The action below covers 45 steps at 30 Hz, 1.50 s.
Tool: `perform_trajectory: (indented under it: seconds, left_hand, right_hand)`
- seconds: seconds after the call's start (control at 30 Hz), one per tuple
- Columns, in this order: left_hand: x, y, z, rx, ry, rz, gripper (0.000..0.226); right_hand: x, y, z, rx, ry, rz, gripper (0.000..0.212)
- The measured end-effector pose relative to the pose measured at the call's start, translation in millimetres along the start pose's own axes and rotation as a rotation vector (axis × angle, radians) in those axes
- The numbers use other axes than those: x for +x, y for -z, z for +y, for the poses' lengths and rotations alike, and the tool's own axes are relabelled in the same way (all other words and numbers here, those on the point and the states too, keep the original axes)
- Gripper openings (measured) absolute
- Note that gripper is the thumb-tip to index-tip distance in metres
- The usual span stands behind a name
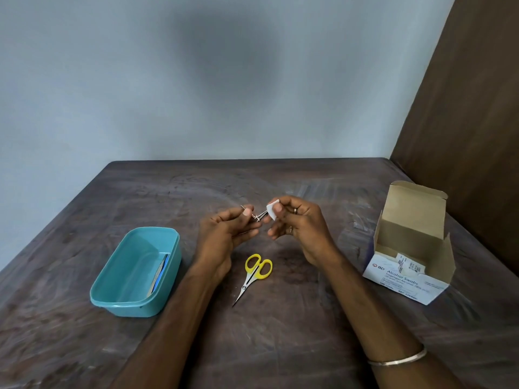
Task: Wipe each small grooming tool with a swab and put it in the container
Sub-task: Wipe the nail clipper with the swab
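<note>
My left hand point(224, 234) pinches a small metal nail clipper point(257, 216) above the table's middle. My right hand point(297, 226) pinches a white swab point(271, 210) folded over the clipper's right tip. Small scissors with yellow handles point(254, 273) lie on the table just below the hands, blades pointing toward me. A teal plastic container point(134, 272) stands at the left; a flat blue-edged tool point(160, 273) leans inside against its right wall.
An open cardboard box of alcohol swabs point(410, 256) stands at the right with packets inside. The dark wooden table point(280, 332) meets a grey wall at the back and a brown panel point(463, 108) at the right.
</note>
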<state>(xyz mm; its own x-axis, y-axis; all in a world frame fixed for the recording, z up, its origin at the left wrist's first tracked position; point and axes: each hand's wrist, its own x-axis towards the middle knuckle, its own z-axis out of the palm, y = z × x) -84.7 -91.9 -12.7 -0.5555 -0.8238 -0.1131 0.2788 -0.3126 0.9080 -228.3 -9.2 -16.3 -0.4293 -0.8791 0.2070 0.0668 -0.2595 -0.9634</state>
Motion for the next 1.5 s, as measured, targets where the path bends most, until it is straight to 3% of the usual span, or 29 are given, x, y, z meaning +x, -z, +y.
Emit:
perform_trajectory:
  seconds: [0.13,0.27,0.63,1.0,1.17,1.27,1.4,1.5]
  left_hand:
    - [1,2,1,0.032,0.019,0.005,0.009]
    - [2,6,5,0.210,0.011,-0.043,0.010]
    - [-2,12,10,0.447,0.055,-0.162,0.010]
    - [-5,10,11,0.349,0.091,-0.174,0.018]
    - [-5,6,12,0.256,0.128,-0.154,0.011]
    - [-3,7,12,0.214,0.131,-0.137,0.011]
    - [-4,6,11,0.234,0.121,-0.163,0.011]
    - [-5,6,11,0.245,0.115,-0.173,0.012]
  right_hand:
    - [1,2,0,0.012,-0.037,-0.021,0.011]
    - [1,4,0,-0.022,-0.066,-0.053,0.011]
    - [1,-1,6,-0.158,-0.008,-0.109,0.004]
    - [0,-3,2,-0.188,0.076,-0.043,0.008]
    - [1,4,-4,-0.025,0.025,0.040,0.007]
    - [1,9,-5,0.035,-0.076,-0.043,0.008]
    - [1,7,-3,-0.069,-0.127,-0.090,0.010]
    - [1,6,-2,-0.098,-0.124,-0.120,0.024]
